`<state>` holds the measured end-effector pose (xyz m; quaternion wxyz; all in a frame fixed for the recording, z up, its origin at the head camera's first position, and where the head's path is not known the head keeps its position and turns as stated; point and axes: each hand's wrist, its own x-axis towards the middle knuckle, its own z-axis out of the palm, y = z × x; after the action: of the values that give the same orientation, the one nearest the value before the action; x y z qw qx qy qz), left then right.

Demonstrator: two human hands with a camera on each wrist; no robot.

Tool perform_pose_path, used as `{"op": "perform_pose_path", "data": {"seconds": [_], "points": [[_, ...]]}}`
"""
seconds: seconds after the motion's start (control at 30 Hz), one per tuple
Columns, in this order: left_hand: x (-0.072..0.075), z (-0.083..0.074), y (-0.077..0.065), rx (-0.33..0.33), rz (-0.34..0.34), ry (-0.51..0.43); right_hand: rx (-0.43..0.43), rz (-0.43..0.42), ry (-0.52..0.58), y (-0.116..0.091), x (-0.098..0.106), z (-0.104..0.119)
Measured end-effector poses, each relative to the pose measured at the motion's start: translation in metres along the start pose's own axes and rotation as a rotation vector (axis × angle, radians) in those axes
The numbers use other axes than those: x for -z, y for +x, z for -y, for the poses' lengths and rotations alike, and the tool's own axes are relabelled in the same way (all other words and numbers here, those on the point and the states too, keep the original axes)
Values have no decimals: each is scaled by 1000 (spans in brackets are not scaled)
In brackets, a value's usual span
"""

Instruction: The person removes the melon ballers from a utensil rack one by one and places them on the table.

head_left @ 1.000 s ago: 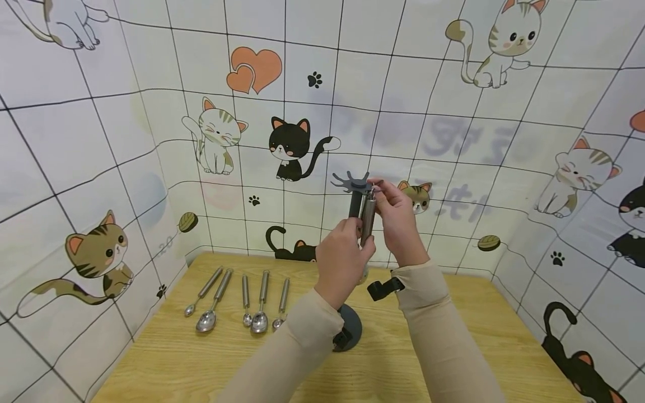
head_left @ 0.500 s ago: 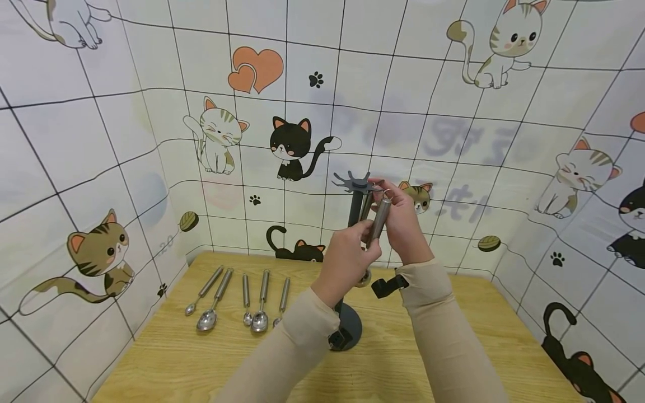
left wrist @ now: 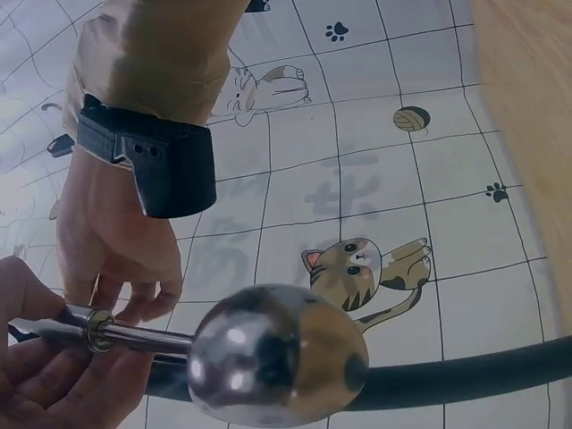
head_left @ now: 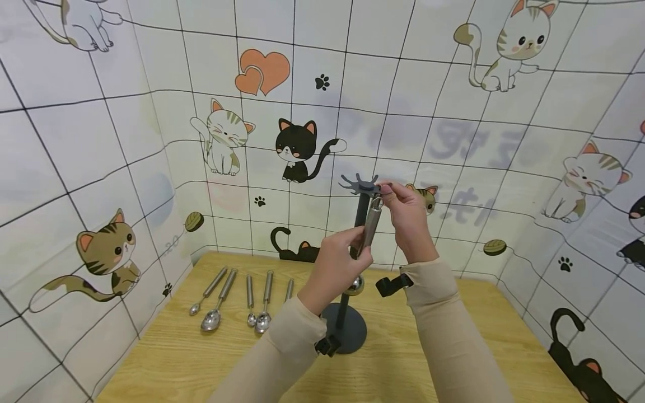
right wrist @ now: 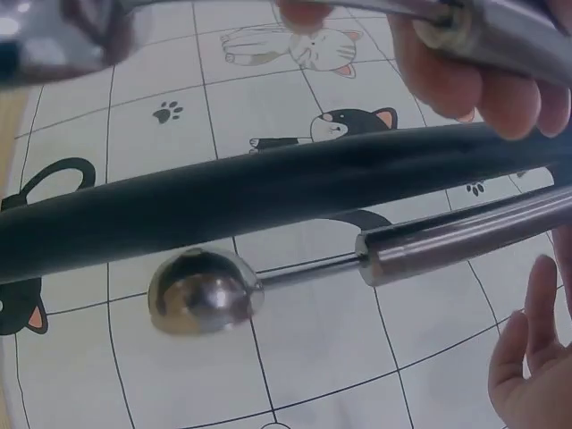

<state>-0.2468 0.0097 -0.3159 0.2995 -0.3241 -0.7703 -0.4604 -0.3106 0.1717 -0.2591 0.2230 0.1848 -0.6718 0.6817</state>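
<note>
My left hand grips the steel handle of an ice cream scoop beside the top of a dark utensil stand. In the left wrist view its round, shiny bowl points away from the fingers. The scoop's wire loop is close under one of the stand's hook arms; whether it is over the hook I cannot tell. At that arm's tip, my right hand pinches with thumb and forefinger. Another round-bowled scoop hangs by the pole in the right wrist view.
The stand's round base rests on the wooden table. Several smaller steel scoops and spoons lie at left, among them an oval-bowled scoop; my left sleeve partly covers one. A cat-print wall covering rises behind.
The held scoop's handle swings right, away from the pole, then back left towards the hook arm. My right fingers stay near the hook tip. The head view shifts slightly.
</note>
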Motion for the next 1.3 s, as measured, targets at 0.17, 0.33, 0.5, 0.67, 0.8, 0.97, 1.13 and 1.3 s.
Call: {"op": "perform_pose_path", "data": {"seconds": [0.17,0.33,0.5,0.67,0.8,0.97,1.13,1.3], "points": [[9,1,-5,35,14,-18,125,-99,-84,-6,-4,2],[29,1,-8,55,31,-89,281,-190,-177,-14,-12,3],[47,3,-10,72,4,-109,364,-234,-210,-18,-17,2],[54,7,-16,131,28,-160,272,-206,-33,-15,-10,-6],[56,10,-20,145,32,-183,112,-134,71,-5,-2,-14],[55,12,-22,161,29,-188,-139,163,139,7,6,-17],[54,13,-23,186,43,-203,-223,303,311,16,9,-17],[54,15,-23,190,35,-211,-270,428,399,24,11,-15]]}}
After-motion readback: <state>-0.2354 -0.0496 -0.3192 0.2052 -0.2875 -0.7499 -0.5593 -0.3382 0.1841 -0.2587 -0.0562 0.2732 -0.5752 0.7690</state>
